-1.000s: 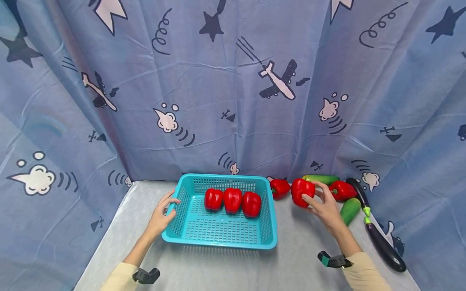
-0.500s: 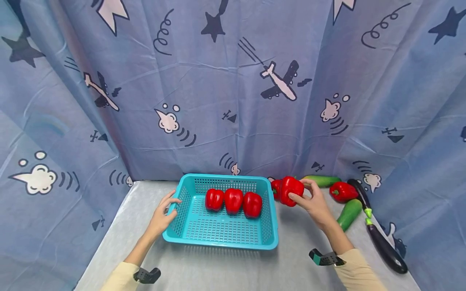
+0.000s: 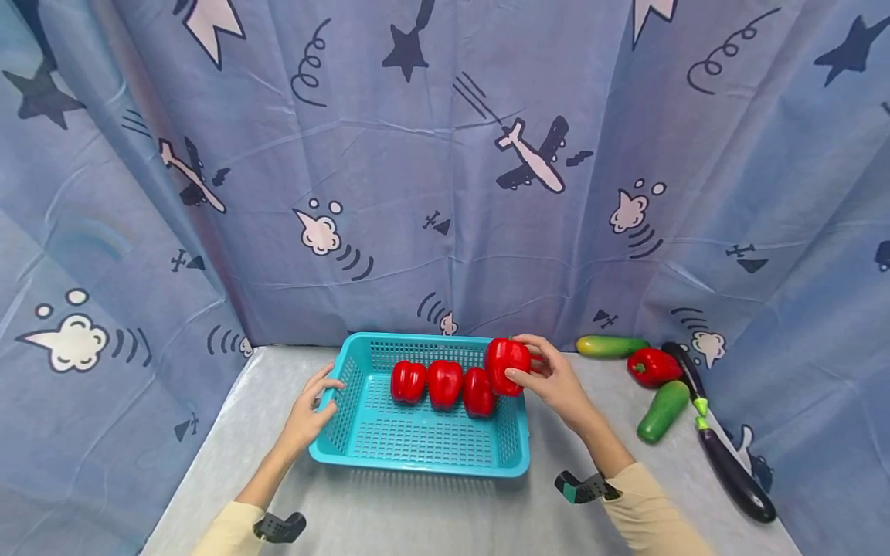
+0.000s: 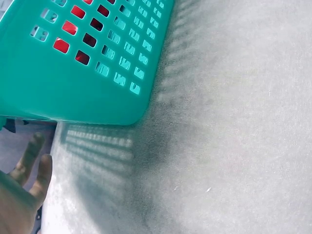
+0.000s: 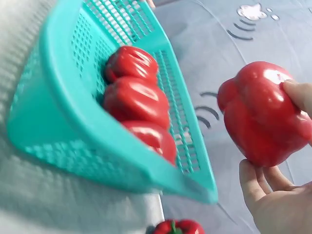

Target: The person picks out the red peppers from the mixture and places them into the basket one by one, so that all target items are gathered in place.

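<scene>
The blue-green basket [image 3: 424,466] stands on the table with three red bell peppers [image 3: 445,384] in a row inside. Its right rim is under another red bell pepper [image 3: 507,366], which my right hand [image 3: 559,386] grips between thumb and fingers. From the right wrist view this held pepper [image 5: 263,114] is off the table, stem end hidden. My left hand [image 3: 306,413] rests at the basket's left rim, thumb and fingers spread apart. Left wrist frames show the basket wall [image 4: 73,92] and part of the left hand [image 4: 22,195] beside it.
Just right of the basket, mostly behind my right hand, lies one more red bell pepper [image 5: 178,228]. Farther right are a yellow-green cucumber-like vegetable [image 3: 612,346], a red bell pepper [image 3: 653,367], a green one [image 3: 663,411] and two eggplants [image 3: 735,475]. A patterned curtain [image 3: 445,193] hangs behind.
My right hand has carried the red bell pepper leftward from the vegetables to above the basket's right rim. The left hand and basket stay put.
</scene>
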Available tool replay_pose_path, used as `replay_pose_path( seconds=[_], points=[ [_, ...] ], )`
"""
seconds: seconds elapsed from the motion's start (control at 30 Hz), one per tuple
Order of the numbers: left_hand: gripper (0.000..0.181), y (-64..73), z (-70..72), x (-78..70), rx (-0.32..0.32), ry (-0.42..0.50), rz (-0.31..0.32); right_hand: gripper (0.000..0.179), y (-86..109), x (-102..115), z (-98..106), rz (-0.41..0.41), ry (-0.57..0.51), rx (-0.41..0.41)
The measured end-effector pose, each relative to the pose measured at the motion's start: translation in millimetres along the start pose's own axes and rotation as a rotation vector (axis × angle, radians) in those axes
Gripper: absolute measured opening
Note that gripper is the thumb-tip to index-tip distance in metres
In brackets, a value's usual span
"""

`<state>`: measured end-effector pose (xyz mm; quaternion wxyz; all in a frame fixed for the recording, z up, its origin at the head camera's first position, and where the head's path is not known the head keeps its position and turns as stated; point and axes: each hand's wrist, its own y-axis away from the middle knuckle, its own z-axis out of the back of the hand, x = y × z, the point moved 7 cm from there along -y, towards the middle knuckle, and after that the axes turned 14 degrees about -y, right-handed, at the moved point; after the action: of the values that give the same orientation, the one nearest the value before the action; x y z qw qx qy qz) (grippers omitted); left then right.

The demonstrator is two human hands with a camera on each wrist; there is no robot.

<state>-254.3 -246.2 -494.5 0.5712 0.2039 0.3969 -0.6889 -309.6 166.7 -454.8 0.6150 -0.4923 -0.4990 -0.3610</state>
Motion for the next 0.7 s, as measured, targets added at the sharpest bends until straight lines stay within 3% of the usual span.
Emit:
replay_pose_path(
  seconds=[0.37, 0.7],
  points=[
    [0.03, -0.6, -0.2, -0.2, -0.009, 0.011, -0.017, 0.054, -11.2, -8.7, -60.5, -0.035, -0.065, 0.108],
    [0.029, -0.7, -1.4, 2.1, -0.001, 0.001, -0.004, 0.048, -21.4, -19.0, -95.2, -0.089, -0.065, 0.163]
  ],
)
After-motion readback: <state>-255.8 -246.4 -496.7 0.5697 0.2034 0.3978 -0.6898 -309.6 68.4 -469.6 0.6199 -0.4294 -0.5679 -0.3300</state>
